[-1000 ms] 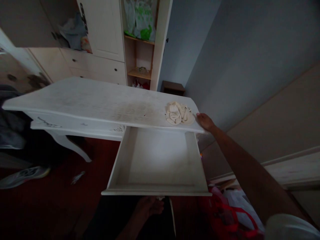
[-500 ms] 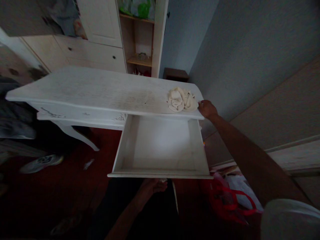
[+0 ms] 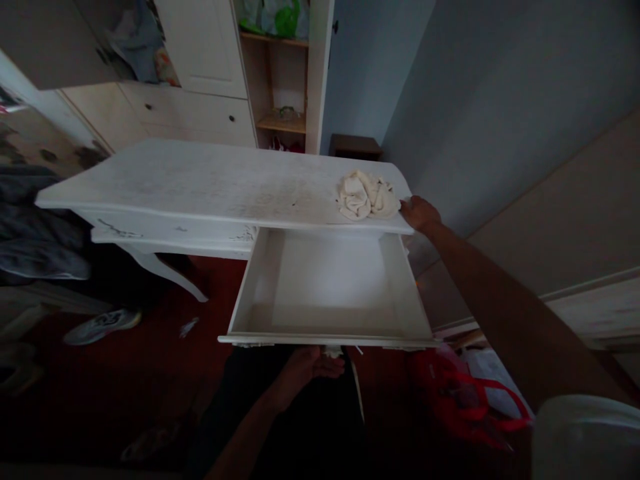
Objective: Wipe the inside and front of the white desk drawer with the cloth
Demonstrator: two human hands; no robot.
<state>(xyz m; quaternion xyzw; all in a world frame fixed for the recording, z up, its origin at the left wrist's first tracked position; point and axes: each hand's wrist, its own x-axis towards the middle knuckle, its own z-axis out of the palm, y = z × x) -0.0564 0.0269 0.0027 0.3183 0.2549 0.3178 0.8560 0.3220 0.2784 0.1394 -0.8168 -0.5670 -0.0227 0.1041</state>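
A white desk (image 3: 200, 170) stands before me with its right drawer (image 3: 330, 267) pulled out; nothing lies inside it. Below the drawer's front, my left hand (image 3: 313, 367) has its fingers closed around the pale drawer knob (image 3: 333, 351), partly hiding it. My right hand (image 3: 421, 213) grips the right edge of the desktop, fingers curled over the rim. Just left of that hand lies a crumpled cream cloth (image 3: 365, 195). Dark smudges mark the desktop's middle.
A white cabinet (image 3: 215, 60) with an open shelf section stands behind the desk. A wall (image 3: 500, 133) runs along the right. A red bag (image 3: 460, 393) sits on the floor at right, a shoe (image 3: 103, 327) at left. A white rounded object (image 3: 585, 433) fills the lower right corner.
My view has shifted slightly. The drawer's front edge sits higher in view, and more of its front underside and knob shows. Both hands keep their places on knob and desk edge.
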